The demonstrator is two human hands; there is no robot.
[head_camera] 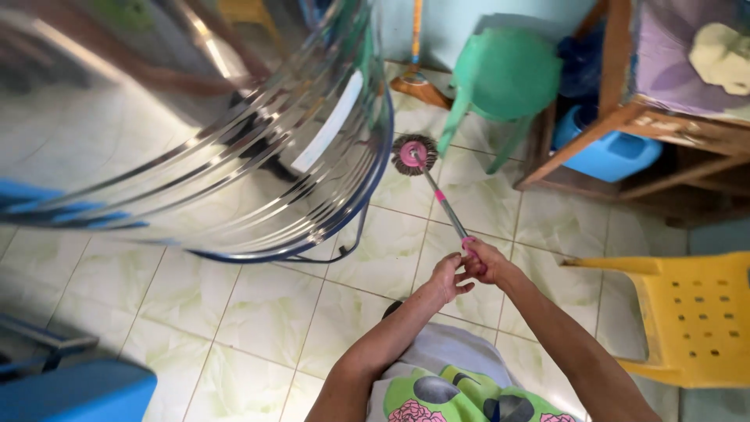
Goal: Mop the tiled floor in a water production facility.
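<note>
Both hands close around the top of a mop handle [447,209]. The right hand [483,262] wraps its fingers fully about the pink grip at the end of the handle, fist shut on it. The left hand [448,275] sits just beside and slightly below, fingers curled in against the same grip and touching the right hand; how firmly it clasps the handle cannot be told from here. Both forearms run down toward the lower edge of the view, over a garment [457,391] of grey and green with pink flowers.

From the hands the thin metal handle slants up and to the left, with a pink band partway along it. It ends at the mop head [412,154], a round disc with a pink centre and a dark fringe, resting flat on the floor [258,312] of pale green marbled tiles.

The mop head lies between a large shiny metal drum [203,133], which fills the upper left, and a green plastic stool [500,78], whose legs stand just beside it. Behind the stool stands a wooden frame [625,117] with a blue plastic tub [609,152] under it. A yellow plastic chair [687,312] stands at the right, near the right forearm. A blue object [78,391] occupies the lower left corner, well apart from the hands.
</note>
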